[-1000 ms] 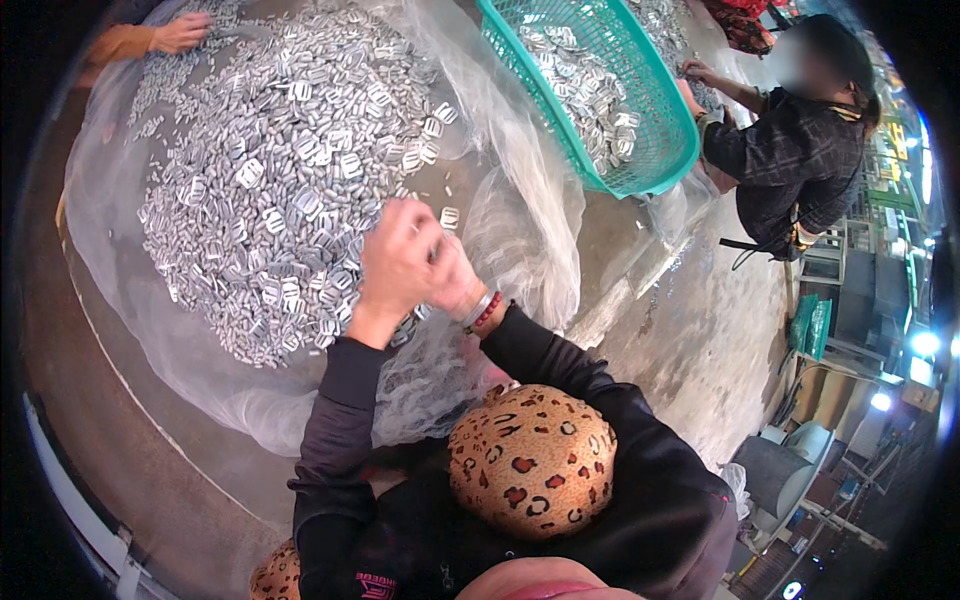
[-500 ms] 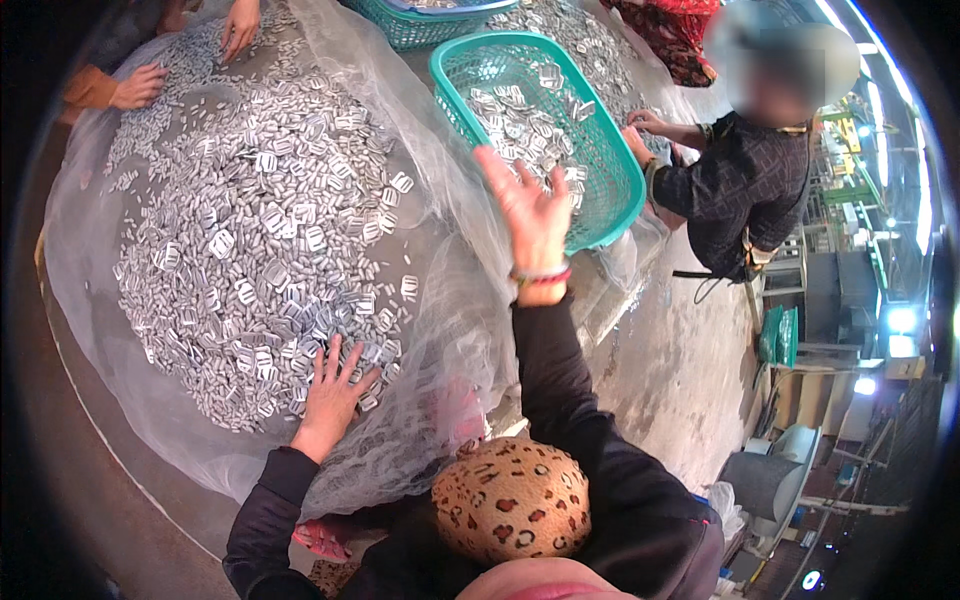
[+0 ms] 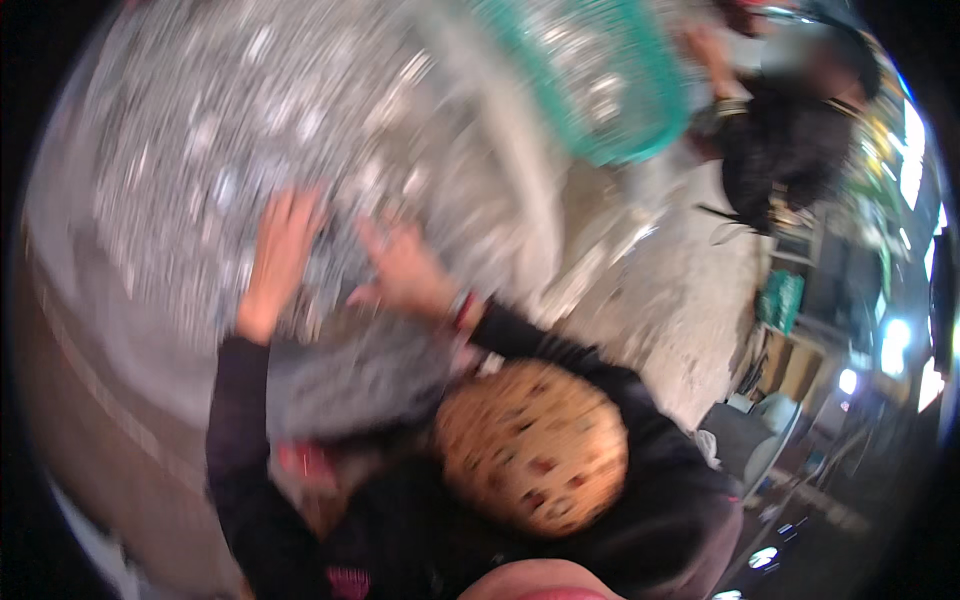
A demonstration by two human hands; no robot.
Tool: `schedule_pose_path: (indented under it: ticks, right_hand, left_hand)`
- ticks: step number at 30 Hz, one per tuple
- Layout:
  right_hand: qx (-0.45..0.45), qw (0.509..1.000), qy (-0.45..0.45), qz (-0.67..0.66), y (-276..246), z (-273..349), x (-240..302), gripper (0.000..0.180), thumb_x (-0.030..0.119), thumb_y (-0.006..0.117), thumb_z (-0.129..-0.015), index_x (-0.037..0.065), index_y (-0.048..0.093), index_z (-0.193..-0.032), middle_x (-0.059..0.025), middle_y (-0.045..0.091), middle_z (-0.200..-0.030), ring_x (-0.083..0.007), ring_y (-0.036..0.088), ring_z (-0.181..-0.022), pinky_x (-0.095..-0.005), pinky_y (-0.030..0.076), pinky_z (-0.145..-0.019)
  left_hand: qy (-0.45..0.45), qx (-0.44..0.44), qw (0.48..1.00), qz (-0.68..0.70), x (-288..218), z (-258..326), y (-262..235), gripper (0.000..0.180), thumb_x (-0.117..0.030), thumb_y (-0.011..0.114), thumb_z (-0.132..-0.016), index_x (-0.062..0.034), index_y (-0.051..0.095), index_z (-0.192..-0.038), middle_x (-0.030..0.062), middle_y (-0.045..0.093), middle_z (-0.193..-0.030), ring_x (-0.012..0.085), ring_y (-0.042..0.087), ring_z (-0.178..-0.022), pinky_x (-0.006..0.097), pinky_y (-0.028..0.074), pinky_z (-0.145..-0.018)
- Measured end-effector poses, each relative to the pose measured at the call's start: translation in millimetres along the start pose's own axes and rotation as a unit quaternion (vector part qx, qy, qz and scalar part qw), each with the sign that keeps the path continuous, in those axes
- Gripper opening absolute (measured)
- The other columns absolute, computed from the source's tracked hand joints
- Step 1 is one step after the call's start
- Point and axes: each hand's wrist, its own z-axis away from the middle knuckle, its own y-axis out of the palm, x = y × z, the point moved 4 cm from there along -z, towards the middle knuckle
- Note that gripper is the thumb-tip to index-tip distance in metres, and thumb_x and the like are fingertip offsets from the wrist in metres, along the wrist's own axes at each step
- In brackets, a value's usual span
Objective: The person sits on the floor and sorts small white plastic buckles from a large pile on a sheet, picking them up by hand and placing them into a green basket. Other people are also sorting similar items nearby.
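Two grips read unclosed: left hand [image 3: 279, 252] and right hand [image 3: 410, 270], fingers extended, over the five o'clock side of the grey pile [image 3: 240, 120]; blur hides contact. Low, flat palms would likely work it evenly.

The right hand [image 3: 405, 268], raised beside the green basket [image 3: 635, 150] half a second ago, has come down to the pile of grey pieces [image 3: 200, 130], near the left hand [image 3: 280, 250], whose spread fingers have drawn closer together.
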Motion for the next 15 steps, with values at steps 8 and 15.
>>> schedule_pose_path:
  ticks: [8,15]
  right_hand:
    - [-0.076,0.996,-0.052,0.007,-33.6,0.9,-9.8,0.057,0.005,0.065,-0.076,0.019,0.048,-0.128,-0.0147,0.054,-0.102,-0.0286,0.059,-0.081,-0.0378,0.053,-0.064]
    - [0.008,0.796,0.087,-0.599,-105.7,-46.1,1.1,0.045,0.001,0.061,-0.084,-0.001,0.046,-0.127,-0.0102,0.056,-0.114,-0.023,0.061,-0.093,-0.0271,0.054,-0.068]
  left_hand:
    - [-0.148,-0.019,0.934,0.326,-3.9,-4.4,-78.0,0.028,-0.022,0.044,-0.094,0.0009,0.059,-0.102,0.0144,0.056,-0.107,0.0234,0.06,-0.081,0.03,0.049,-0.069]
    - [-0.049,0.135,0.971,0.19,-6.2,-3.7,-38.3,0.02,-0.019,0.064,-0.082,-0.0083,0.069,-0.099,0.0113,0.058,-0.09,0.022,0.06,-0.079,0.032,0.05,-0.067]
